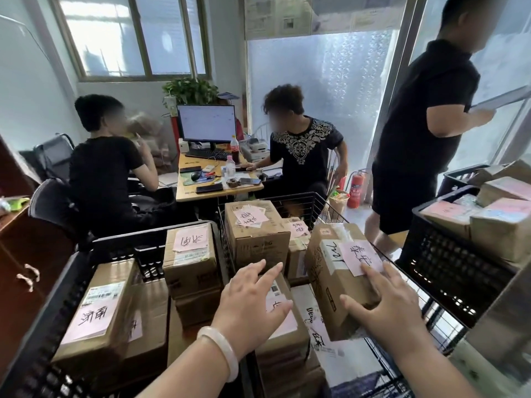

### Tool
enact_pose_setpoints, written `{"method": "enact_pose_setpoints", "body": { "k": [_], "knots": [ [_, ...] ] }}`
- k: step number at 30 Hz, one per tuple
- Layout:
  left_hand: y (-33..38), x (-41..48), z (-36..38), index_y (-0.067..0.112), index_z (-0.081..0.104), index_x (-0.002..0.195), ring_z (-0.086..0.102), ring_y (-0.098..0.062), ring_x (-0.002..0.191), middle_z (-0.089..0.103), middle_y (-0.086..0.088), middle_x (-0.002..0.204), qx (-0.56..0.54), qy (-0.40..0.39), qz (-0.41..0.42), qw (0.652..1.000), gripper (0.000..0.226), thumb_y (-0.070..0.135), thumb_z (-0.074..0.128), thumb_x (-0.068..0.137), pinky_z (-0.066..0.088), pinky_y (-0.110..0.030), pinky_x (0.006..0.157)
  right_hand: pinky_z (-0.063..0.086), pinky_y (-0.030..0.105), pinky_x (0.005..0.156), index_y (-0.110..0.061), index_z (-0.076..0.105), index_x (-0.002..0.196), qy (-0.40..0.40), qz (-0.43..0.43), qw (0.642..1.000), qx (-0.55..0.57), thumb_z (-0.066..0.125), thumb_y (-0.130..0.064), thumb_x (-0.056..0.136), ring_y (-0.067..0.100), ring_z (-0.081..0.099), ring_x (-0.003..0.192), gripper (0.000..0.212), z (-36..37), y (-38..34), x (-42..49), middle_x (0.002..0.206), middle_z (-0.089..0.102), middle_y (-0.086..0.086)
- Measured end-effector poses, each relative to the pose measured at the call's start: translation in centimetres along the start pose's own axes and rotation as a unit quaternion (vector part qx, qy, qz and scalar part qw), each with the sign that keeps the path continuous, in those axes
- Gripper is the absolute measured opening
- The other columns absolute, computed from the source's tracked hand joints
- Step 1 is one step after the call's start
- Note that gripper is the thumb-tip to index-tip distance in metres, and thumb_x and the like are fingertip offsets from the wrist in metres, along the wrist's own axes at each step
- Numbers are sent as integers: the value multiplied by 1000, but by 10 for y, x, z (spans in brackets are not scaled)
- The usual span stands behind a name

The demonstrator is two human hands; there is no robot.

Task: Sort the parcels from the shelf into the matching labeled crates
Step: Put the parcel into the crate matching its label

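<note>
A tilted cardboard parcel [327, 271] with a pink handwritten label rests in the middle wire crate [313, 202]. My right hand [388, 300] lies against its near right side, fingers spread on the label and thumb under the box edge. My left hand [253, 305], with a pale bangle on the wrist, hovers open over a lower parcel [283, 317] in the same crate. A tall parcel [255, 228] stands at the crate's far side. The black plastic crate [86, 271] on the left holds several pink-labelled parcels [100, 308].
Another black crate [448, 259] full of parcels stands at the right. A person in black [416, 133] walks past it holding a tablet. Two seated people work at a desk [186, 193] with a monitor behind the crates. A brown cabinet [23, 254] is at the left.
</note>
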State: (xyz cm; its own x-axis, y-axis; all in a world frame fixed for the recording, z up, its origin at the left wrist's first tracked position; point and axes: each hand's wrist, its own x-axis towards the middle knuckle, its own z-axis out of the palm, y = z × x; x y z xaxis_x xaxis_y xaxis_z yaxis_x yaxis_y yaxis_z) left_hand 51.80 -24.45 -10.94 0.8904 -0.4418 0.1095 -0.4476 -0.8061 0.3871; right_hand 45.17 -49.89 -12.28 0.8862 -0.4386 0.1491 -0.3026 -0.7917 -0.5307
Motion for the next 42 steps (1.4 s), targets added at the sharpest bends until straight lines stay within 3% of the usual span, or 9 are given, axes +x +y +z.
{"method": "enact_pose_setpoints", "body": {
  "k": [14, 24, 27, 31, 35, 38, 42],
  "knots": [
    [7, 12, 8, 47, 10, 152, 2, -9, 149, 12, 12, 162, -1, -11, 3, 1000, 70, 65, 41, 92, 8, -40, 122, 25, 47, 112, -37, 36, 146, -38, 2, 999, -26, 61, -71, 70, 28, 22, 139, 87, 10, 14, 7, 158, 21, 1],
    [8, 17, 10, 46, 11, 153, 2, -9, 149, 11, 13, 162, -3, -11, -5, 1000, 69, 63, 42, 93, 9, -39, 120, 25, 46, 112, -40, 29, 148, -138, -30, 986, -86, 46, -84, 60, 29, 21, 142, 99, 22, 3, 32, 159, 15, 0],
    [7, 18, 12, 47, 11, 152, 2, -8, 148, 12, 13, 162, -8, -6, -9, 1000, 69, 63, 43, 93, 8, -38, 119, 23, 48, 112, -45, 22, 148, -182, -49, 977, -102, 50, -83, 61, 30, 16, 142, 99, 30, -4, 42, 161, 7, -4],
    [6, 19, 16, 48, 11, 152, 2, -9, 149, 12, 13, 162, -11, -10, -11, 1000, 69, 65, 41, 92, 8, -39, 120, 19, 55, 115, -50, 1, 149, -302, -74, 933, -183, 62, -76, 63, 31, 6, 144, 109, 51, 4, 37, 161, -13, -11],
    [9, 20, 20, 48, 11, 152, 2, -8, 148, 13, 13, 161, -12, -10, -4, 1000, 69, 65, 42, 92, 8, -39, 122, 8, 60, 117, -52, -17, 145, -345, -74, 907, -229, 68, -73, 60, 35, -11, 147, 122, 52, 13, 35, 157, -31, -8],
    [15, 19, 20, 47, 10, 152, 2, -10, 149, 12, 12, 162, -1, -18, 9, 1000, 69, 64, 41, 93, 8, -40, 122, -1, 61, 115, -50, -24, 144, -350, -76, 895, -267, 66, -76, 61, 36, -14, 147, 125, 48, 12, 35, 157, -32, -3],
    [24, 15, 18, 46, 10, 152, 1, -12, 149, 10, 10, 163, 15, -21, 29, 999, 68, 63, 40, 93, 7, -41, 122, 0, 54, 117, -41, -11, 151, -288, -93, 922, -240, 61, -76, 67, 29, -8, 149, 116, 35, 3, 29, 162, -17, -5]
  ]
}}
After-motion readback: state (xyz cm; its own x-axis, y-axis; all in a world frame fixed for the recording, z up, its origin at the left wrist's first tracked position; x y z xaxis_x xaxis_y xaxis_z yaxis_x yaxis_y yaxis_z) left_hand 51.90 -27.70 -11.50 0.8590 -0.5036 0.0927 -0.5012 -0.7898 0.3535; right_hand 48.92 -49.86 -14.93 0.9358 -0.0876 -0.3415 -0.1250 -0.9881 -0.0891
